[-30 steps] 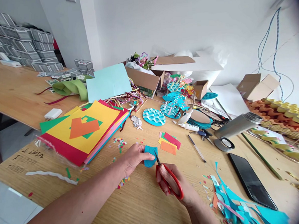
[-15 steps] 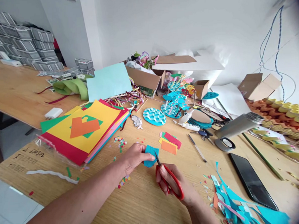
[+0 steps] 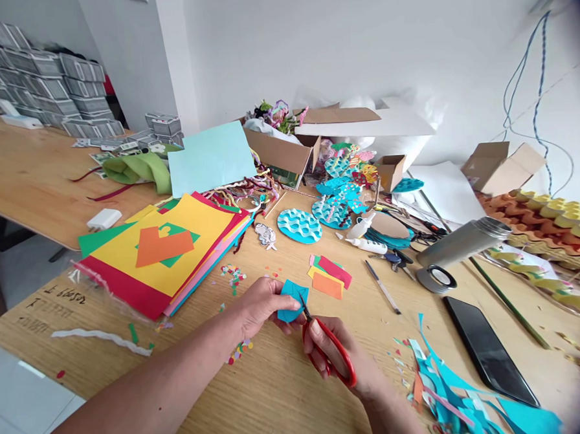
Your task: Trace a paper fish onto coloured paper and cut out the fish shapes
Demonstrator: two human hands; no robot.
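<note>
Between the thumb and fingers of my left hand (image 3: 268, 305) is a small piece of blue paper (image 3: 293, 298) with thin dark lines drawn on it. My right hand (image 3: 343, 350) grips red-handled scissors (image 3: 347, 362), fingers in the loops. The dark blades point up at the paper's right edge, their tips over it. Just beyond my hands lie small rectangles of orange, yellow, red and green paper (image 3: 327, 285). Colourful paper dots (image 3: 242, 350) are scattered on the table under my left wrist.
Coloured paper sheets (image 3: 198, 231) are stacked at the left. To the right are a pen (image 3: 382, 287), a phone (image 3: 491, 349), a metal flask (image 3: 461, 243) and blue paper scraps (image 3: 445, 390). Blue wavy ovals (image 3: 299, 226), glue bottles (image 3: 368, 245) and an open carton (image 3: 281, 154) stand farther back.
The blue paper has turned and tilted slightly in my left hand, and the fingers beneath it show more. My right hand and the scissors have barely moved.
</note>
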